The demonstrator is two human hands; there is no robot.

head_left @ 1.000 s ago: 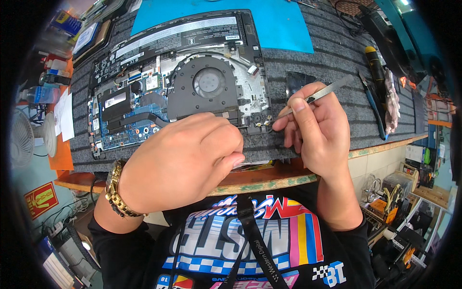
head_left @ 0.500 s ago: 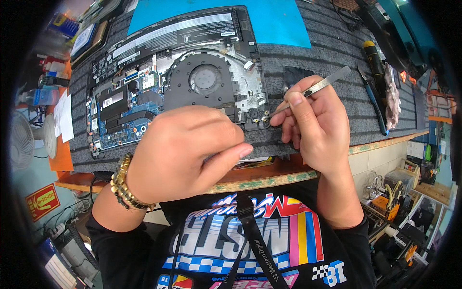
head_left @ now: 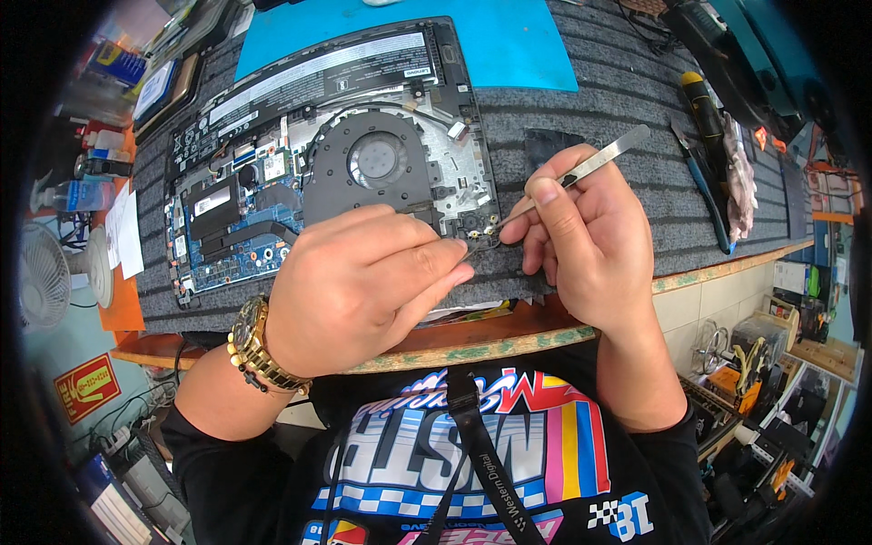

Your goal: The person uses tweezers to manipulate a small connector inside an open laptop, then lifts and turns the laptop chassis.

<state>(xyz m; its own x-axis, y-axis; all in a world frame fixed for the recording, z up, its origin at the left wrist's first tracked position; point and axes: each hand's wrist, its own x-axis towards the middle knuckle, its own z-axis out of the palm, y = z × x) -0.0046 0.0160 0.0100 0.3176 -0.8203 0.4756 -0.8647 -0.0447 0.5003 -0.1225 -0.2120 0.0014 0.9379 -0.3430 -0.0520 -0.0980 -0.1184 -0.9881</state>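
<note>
An opened laptop base [head_left: 468, 154] lies on the table, its fan [head_left: 374, 156], black battery [head_left: 313, 86] and blue circuit board [head_left: 259, 241] exposed. My right hand [head_left: 595, 241] grips metal tweezers [head_left: 607, 154], their tips pointing down-left at small parts in the laptop's near right corner [head_left: 481, 232]. Across the laptop's near edge reaches my left hand [head_left: 359, 277], thumb and forefinger pinched together beside that same corner. Whatever lies between those fingertips is too small to make out. That hand hides part of the board and the fan's lower end.
A ribbed grey mat [head_left: 618, 100] covers the table, with a blue sheet [head_left: 518, 45] at the back. Pliers [head_left: 701, 186] and a yellow-and-black screwdriver [head_left: 701, 104] lie to the right beside a crumpled wrapper [head_left: 740, 186]. On the left stands a small fan [head_left: 45, 272].
My left fingers have extended rightward and closed at the laptop's corner. My right hand and the tweezers have shifted slightly left. The view has moved a little.
</note>
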